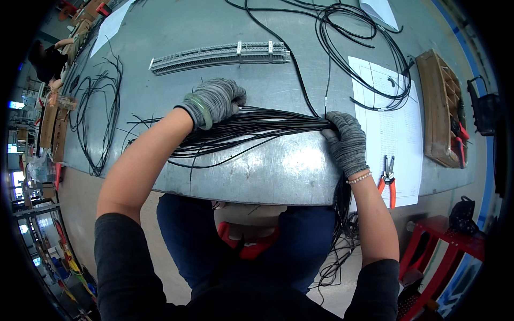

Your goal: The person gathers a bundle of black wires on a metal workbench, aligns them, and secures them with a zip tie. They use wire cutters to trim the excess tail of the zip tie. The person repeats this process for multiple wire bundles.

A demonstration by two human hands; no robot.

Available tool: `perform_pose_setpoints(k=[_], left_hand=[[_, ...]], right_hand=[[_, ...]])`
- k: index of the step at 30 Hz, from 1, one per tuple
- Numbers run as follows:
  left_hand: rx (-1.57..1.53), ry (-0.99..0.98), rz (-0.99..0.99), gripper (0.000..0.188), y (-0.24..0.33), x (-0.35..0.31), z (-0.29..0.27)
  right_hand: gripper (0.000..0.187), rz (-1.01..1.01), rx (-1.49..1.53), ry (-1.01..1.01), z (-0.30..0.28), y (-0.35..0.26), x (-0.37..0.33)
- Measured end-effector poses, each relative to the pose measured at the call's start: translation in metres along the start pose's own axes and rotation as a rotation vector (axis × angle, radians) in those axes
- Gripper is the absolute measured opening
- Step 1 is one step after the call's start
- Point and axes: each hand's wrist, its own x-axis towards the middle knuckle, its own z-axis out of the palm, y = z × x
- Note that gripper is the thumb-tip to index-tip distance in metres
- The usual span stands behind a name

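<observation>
Grey metal tabletop (251, 184), mid-frame, with two gloved hands at a long bundle of thin black wires (267, 123).
Stretched across the centre of the frame, the bundle fans into loose ends toward the left. Its gathered right end is grasped by the right hand (348, 143), in a grey knit glove; more black wires hang past the table edge below that wrist. Matching glove on, the left hand (213, 100) curls its fingers at the bundle's upper edge; I cannot tell whether they pinch a strand. Above lies a long grey ribbed strip of terminal blocks (214, 56). Orange-handled pliers (392, 188) rest on a white printed sheet (409, 155) at lower right, near a brown compartmented box (432, 115) at the right.
</observation>
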Motion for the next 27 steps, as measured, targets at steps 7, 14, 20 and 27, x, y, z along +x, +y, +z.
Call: perform_pose_setpoints(k=[7, 14, 20, 27], left_hand=[[-0.045, -0.135, -0.096, 0.018, -0.001, 0.01, 0.003], [-0.307, -0.06, -0.01, 0.014, -0.03, 0.021, -0.01], [0.187, 0.395, 0.094, 0.019, 0.019, 0.046, -0.022], [0.112, 0.424, 0.12, 0.021, 0.062, 0.063, -0.065]], right_hand=[[0.035, 0.005, -0.015, 0.006, -0.002, -0.001, 0.0], [0.035, -0.031, -0.002, 0.033, 0.001, -0.003, 0.001], [0.034, 0.001, 0.027, 0.029, -0.001, 0.002, -0.001], [0.032, 0.017, -0.004, 0.006, -0.002, -0.001, 0.0]])
